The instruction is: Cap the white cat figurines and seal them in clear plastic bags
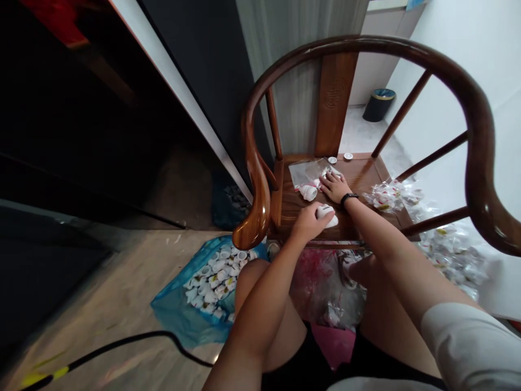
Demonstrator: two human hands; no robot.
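Note:
My left hand (pixel 308 221) is closed around a small white piece (pixel 328 215) above the front of the wooden chair seat (pixel 358 171). Farther back, my right hand (pixel 334 187), with a black band at the wrist, lies with fingers spread over small white pieces and a clear plastic bag (pixel 301 175) on the seat. Another white piece (pixel 308 191) rests on its side just left of that hand. Two small white round caps (pixel 348 156) sit at the back of the seat. What lies beneath my right palm is hidden.
Clear-wrapped items (pixel 386 195) lie at the seat's right edge, and more wrapped items (pixel 451 250) are piled beyond it. A blue bag (pixel 171 304) of white pieces is on the floor at left. The curved chair rail (pixel 362 42) surrounds the seat.

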